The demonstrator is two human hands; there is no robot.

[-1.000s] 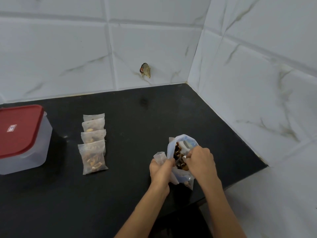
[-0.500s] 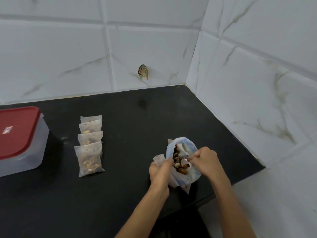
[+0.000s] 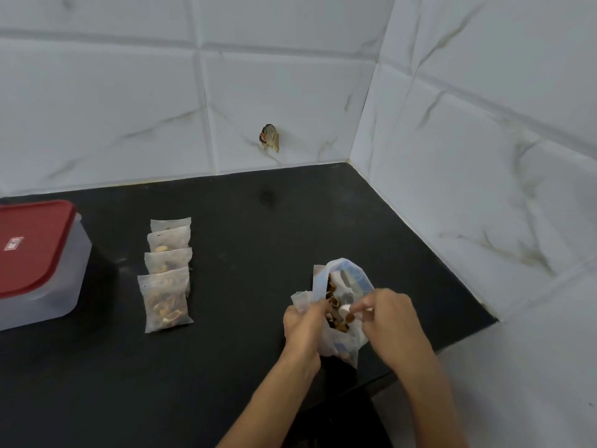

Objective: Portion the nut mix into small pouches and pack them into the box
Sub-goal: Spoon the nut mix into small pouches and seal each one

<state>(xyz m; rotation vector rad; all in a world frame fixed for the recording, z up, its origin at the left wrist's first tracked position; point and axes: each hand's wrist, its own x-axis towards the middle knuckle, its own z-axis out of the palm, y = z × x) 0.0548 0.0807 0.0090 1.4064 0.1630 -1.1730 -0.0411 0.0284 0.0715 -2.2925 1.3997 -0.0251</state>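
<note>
The right hand has come out of the bag and its fingers pinch some nuts at the bag mouth, lower centre of the frame. The left hand grips an empty pouch just left of them, mouth upward. Four filled pouches lie further left on the bench.

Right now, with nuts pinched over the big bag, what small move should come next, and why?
Probably carry the right hand leftward and drop its nuts into the small pouch that the left hand holds beside the big bag.
</note>
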